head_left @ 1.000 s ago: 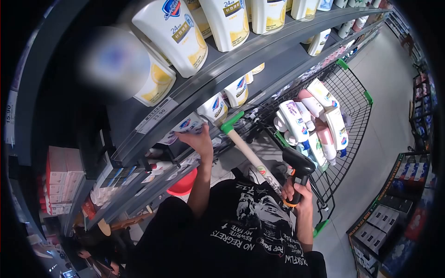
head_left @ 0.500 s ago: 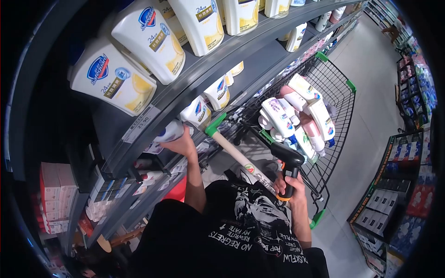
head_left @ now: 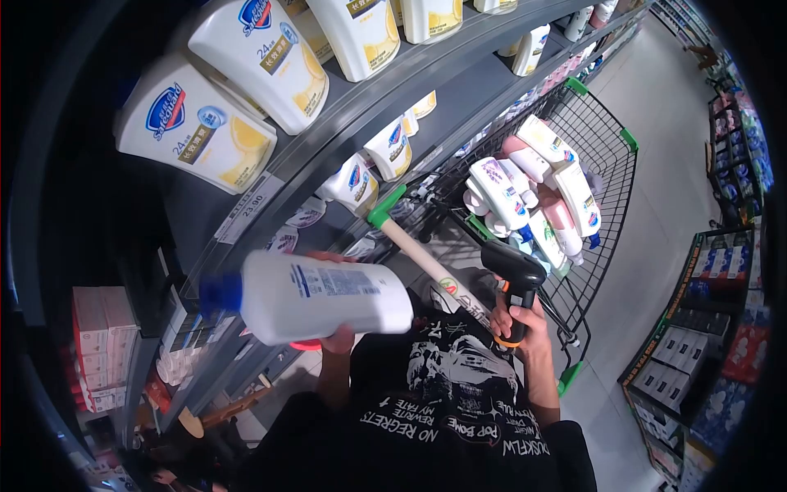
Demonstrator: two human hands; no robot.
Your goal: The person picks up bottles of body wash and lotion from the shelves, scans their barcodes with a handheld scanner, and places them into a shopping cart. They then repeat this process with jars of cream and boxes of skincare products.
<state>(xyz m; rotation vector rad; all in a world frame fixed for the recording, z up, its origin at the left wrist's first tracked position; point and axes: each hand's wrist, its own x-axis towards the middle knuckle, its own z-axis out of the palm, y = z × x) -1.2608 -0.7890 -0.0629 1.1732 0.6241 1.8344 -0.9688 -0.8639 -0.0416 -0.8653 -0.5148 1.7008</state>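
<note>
A large white bottle with a blue cap [head_left: 328, 297] lies sideways in my left hand [head_left: 338, 338], its printed back label facing up; the bottle hides most of the fingers. My right hand [head_left: 526, 324] is wrapped round the handle of a black and orange handheld scanner [head_left: 515, 275], beside the cart's pale push bar [head_left: 426, 258]. Several white and pink bottles [head_left: 533, 193] lie piled in the wire cart [head_left: 611, 205].
White bottles with yellow labels [head_left: 201, 123] stand on the upper shelf [head_left: 361, 102] at the left, above a price tag [head_left: 248, 207]. More bottles [head_left: 352, 184] stand lower. Across the aisle floor [head_left: 631, 107] are stocked shelves [head_left: 697, 328] at the right.
My left hand has come out from the lower shelf toward my body with the white bottle. The scanner remains in my right hand, and the view has shifted slightly.
</note>
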